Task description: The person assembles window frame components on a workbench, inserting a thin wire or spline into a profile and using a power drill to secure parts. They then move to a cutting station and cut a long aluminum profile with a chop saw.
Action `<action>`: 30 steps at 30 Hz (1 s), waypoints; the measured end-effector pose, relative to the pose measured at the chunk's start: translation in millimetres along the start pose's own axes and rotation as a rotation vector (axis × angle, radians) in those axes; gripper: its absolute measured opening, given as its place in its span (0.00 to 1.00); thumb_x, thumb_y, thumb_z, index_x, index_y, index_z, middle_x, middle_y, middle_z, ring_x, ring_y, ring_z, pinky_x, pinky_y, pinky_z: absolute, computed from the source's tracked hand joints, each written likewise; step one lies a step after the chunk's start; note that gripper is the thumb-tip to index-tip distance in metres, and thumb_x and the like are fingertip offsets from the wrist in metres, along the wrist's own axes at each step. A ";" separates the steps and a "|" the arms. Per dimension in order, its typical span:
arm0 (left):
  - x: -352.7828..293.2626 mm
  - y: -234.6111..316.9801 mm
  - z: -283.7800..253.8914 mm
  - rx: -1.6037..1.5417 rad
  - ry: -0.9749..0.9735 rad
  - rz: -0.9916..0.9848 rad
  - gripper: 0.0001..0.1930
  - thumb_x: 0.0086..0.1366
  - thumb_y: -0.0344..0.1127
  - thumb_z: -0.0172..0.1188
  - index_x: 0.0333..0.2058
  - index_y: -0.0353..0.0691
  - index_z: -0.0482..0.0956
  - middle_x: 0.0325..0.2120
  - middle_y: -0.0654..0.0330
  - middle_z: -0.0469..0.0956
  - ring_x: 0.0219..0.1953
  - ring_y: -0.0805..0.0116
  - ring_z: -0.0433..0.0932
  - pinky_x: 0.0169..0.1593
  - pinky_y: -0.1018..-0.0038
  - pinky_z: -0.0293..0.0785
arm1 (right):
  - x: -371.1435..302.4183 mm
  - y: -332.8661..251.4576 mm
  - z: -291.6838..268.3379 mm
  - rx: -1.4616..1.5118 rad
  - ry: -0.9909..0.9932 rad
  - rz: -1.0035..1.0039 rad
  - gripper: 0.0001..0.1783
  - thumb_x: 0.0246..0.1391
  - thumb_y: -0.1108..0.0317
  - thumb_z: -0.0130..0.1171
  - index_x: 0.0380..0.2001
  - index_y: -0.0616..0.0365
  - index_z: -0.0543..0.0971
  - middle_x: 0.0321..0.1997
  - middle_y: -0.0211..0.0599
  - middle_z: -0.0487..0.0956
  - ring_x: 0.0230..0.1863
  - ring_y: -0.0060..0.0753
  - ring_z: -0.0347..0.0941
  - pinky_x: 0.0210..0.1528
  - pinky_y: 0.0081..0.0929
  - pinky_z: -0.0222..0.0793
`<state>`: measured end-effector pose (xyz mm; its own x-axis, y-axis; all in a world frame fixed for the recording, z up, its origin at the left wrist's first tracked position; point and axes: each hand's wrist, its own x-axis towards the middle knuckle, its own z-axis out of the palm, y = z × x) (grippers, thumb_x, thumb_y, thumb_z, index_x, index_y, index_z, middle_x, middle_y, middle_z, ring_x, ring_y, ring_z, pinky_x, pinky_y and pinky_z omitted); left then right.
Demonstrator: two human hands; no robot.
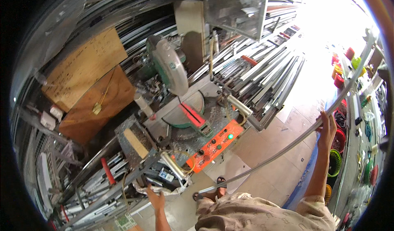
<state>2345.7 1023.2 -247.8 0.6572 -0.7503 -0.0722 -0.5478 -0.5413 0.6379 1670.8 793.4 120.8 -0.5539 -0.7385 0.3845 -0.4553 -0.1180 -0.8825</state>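
Observation:
My right hand (326, 128) is raised at the right, its fingers wrapped round a long, thin grey metal profile (287, 148). The profile runs from the upper right down toward my feet and looks curved in this wide view. At the lower left, my left hand (155, 197) is held out with thumb and fingers apart and nothing visible in it. Close to its fingertips lies a crumpled whitish plastic bag (177, 188), below the saw bench. A green and grey mitre saw (167, 64) stands ahead, its head raised above a round table with a red slotted insert (191, 115).
An orange control panel (215, 147) with a lit green button fronts the saw bench. Metal profiles (262, 79) are stacked beyond it; offcuts (96, 190) fill the lower left. Colored baskets (335, 163) and a cluttered shelf (359, 149) line the right side.

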 end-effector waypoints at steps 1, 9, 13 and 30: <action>-16.1 -5.3 6.1 0.163 -0.053 0.143 0.48 0.51 0.31 0.72 0.71 0.32 0.62 0.65 0.36 0.69 0.65 0.35 0.70 0.71 0.46 0.65 | 11.5 0.3 -4.4 0.024 0.014 0.003 0.25 0.72 0.44 0.59 0.39 0.57 0.82 0.31 0.27 0.77 0.32 0.18 0.74 0.32 0.22 0.73; -78.1 32.3 -60.0 0.157 -0.546 0.298 0.52 0.53 0.46 0.81 0.73 0.37 0.64 0.66 0.42 0.72 0.70 0.33 0.67 0.76 0.38 0.55 | 85.6 49.4 8.0 0.075 0.035 0.247 0.30 0.66 0.38 0.63 0.39 0.59 0.85 0.28 0.33 0.81 0.28 0.28 0.82 0.29 0.29 0.82; -79.3 73.8 -104.5 0.389 -0.155 0.689 0.29 0.61 0.48 0.78 0.55 0.38 0.83 0.49 0.49 0.84 0.54 0.40 0.80 0.59 0.47 0.75 | 116.8 115.0 60.4 0.175 0.035 0.341 0.35 0.61 0.34 0.68 0.31 0.63 0.84 0.27 0.39 0.82 0.22 0.36 0.81 0.22 0.39 0.81; 116.6 297.8 35.0 0.514 0.090 0.652 0.27 0.79 0.51 0.58 0.67 0.37 0.77 0.61 0.39 0.79 0.48 0.37 0.85 0.51 0.50 0.82 | 342.5 268.4 502.1 0.570 -0.194 0.912 0.19 0.70 0.66 0.64 0.57 0.66 0.79 0.51 0.47 0.84 0.48 0.52 0.86 0.43 0.53 0.85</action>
<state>2241.1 761.2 -93.1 0.1538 -0.9516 0.2659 -0.9863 -0.1315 0.1000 1708.9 175.5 -120.3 -0.3771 -0.7901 -0.4832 0.4882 0.2738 -0.8287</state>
